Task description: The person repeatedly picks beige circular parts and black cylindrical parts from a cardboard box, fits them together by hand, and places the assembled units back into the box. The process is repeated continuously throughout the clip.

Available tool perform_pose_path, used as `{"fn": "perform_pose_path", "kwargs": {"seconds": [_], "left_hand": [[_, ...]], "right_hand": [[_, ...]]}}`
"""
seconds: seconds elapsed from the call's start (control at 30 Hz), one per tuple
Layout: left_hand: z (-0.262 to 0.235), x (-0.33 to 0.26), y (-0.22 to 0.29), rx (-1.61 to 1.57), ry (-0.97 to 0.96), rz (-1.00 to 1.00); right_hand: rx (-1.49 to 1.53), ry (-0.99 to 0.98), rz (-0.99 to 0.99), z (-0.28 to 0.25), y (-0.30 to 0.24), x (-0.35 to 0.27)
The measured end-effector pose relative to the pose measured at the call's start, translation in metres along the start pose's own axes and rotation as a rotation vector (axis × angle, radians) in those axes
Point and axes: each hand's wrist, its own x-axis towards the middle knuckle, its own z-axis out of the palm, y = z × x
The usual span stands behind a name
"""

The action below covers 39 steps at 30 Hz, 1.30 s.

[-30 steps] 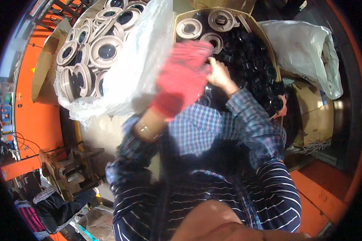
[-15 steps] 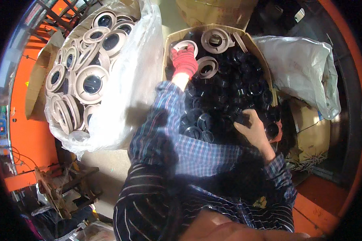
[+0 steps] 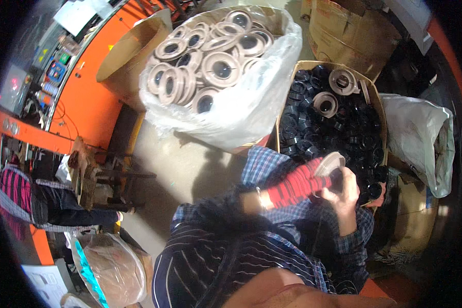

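Observation:
In front of my body, my left hand, in a red striped glove, is closed on a beige plastic ring held tilted. My bare right hand meets it from the right, its fingers curled round a black plastic cap at the ring's middle. Fingers and shadow partly hide the cap, so how far it sits inside the ring I cannot tell. Just beyond both hands stands a carton full of loose black caps. A few beige rings lie on top of them.
Left of the carton, a large bag-lined box holds many beige rings with black centres. A white sack leans at the right. Another carton stands behind. An orange machine and a person are at far left.
My left hand has come back from the carton with a beige ring. My right hand has left the black caps and joined it. The whole view has swung left.

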Motion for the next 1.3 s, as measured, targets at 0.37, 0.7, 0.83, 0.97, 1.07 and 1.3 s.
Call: {"fn": "perform_pose_path", "kwargs": {"seconds": [0.37, 0.7, 0.83, 0.97, 1.07, 1.3], "left_hand": [[-0.009, -0.037, -0.013, -0.085, -0.076, 0.169], [-0.012, -0.078, 0.029, 1.209, -0.608, 1.163], [-0.029, -0.094, 0.043, 1.137, -0.903, 1.062], [-0.076, -0.060, 0.110, 1.206, -0.165, 0.686], [-0.120, -0.008, 0.181, 1.228, 0.542, 0.621], [-0.088, 0.168, 0.180, 1.669, 0.382, 0.896]], "right_hand": [[-0.037, -0.119, 0.082, -0.006, -0.038, -0.026], [1.599, -0.264, 0.711, -0.013, -0.090, -0.057], [1.619, -0.676, 0.765, -0.022, -0.101, -0.052], [0.932, -0.589, 1.046, 0.007, -0.038, -0.008], [0.333, -0.510, 0.825, 0.017, 0.040, 0.027], [-0.584, -0.473, 0.327, 0.103, 0.197, 0.092]]}}
